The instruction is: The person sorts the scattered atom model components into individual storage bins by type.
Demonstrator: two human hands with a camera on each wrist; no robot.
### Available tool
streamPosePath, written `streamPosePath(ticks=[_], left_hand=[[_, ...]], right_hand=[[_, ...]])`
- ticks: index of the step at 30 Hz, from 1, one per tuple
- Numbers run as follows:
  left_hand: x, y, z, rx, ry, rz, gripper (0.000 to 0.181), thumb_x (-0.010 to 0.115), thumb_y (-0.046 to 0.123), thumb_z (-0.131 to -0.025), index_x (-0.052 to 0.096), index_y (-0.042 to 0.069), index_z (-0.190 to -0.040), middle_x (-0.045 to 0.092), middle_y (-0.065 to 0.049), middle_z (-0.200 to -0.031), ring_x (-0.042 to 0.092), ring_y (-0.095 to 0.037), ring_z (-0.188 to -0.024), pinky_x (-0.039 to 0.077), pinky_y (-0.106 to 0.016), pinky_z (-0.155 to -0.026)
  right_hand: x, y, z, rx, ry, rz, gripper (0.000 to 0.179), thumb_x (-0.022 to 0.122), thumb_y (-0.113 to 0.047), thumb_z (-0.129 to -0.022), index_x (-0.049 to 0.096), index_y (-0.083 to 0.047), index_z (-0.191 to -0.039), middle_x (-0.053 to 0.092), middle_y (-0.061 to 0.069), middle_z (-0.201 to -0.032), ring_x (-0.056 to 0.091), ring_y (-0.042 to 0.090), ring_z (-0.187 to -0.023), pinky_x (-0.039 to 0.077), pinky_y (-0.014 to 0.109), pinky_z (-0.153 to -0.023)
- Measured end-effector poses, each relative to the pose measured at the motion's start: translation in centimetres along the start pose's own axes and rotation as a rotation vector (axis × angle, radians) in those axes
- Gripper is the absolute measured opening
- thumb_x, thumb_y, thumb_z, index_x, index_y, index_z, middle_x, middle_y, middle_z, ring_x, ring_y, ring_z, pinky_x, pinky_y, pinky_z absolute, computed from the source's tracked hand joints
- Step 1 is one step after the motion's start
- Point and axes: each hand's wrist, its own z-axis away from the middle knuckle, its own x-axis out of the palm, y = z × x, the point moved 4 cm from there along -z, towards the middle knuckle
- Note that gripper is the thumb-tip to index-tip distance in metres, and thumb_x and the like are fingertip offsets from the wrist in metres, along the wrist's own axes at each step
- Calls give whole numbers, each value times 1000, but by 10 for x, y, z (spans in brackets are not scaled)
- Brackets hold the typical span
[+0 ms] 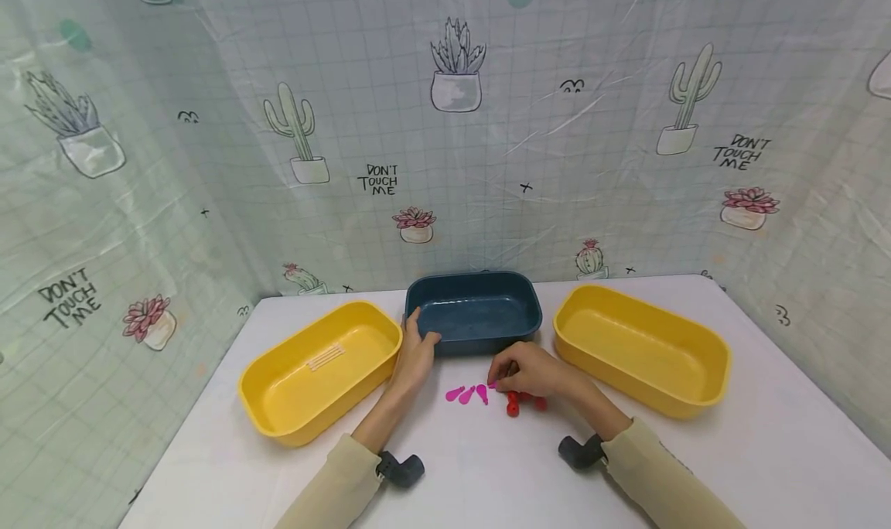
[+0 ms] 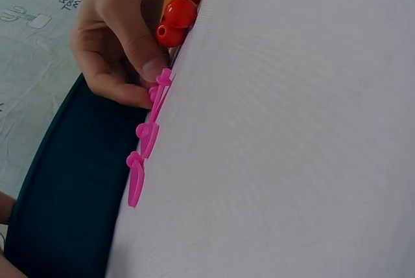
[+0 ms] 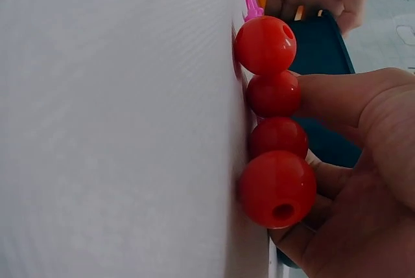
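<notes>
My left hand grips the near left corner of a dark blue plastic bin, the thumb over its front rim. In front of this bin, my right hand reaches low over the table, thumb and fingertips pinching a small pink plastic piece, mostly covered by them. To its left lie several pink teardrop-shaped pieces, each with a little knob at one end in the left wrist view. Glossy red beads with holes sit in a line just in front of the right hand, close to its fingers.
A yellow bin at the left contains several thin pale sticks. Another yellow bin stands at the right. All rest on a white table, with a cactus-print curtain behind and at both sides.
</notes>
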Motion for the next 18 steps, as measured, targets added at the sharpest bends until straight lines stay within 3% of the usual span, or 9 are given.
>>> streamPosePath(ticks=[6, 12, 18], left_hand=[[-2, -1, 2, 30, 31, -18, 63, 51, 22, -100, 34, 7, -159, 30, -16, -167, 30, -35, -154, 23, -58, -128], [-3, -2, 3, 54, 28, -23, 67, 52, 21, -99, 29, 12, -162, 26, -14, -170, 27, -34, -156, 20, -57, -129], [-4, -8, 1, 80, 19, -6, 63, 44, 29, -109, 19, 18, -166, 18, -8, -174, 17, -30, -161, 12, -55, -131]], right_hand=[[0, 0, 1, 5, 9, -32, 8, 75, -10, -93, 78, -16, -97, 66, -4, -76, 58, 14, -71, 51, 22, -64], [-1, 2, 2, -12, 13, -59, 10, 72, -13, -95, 79, -15, -102, 64, -4, -73, 56, 13, -69, 47, 21, -62], [-3, 1, 4, -12, 16, -136, 8, 72, -14, -96, 77, -12, -101, 65, 1, -76, 57, 15, -71, 50, 21, -64]])
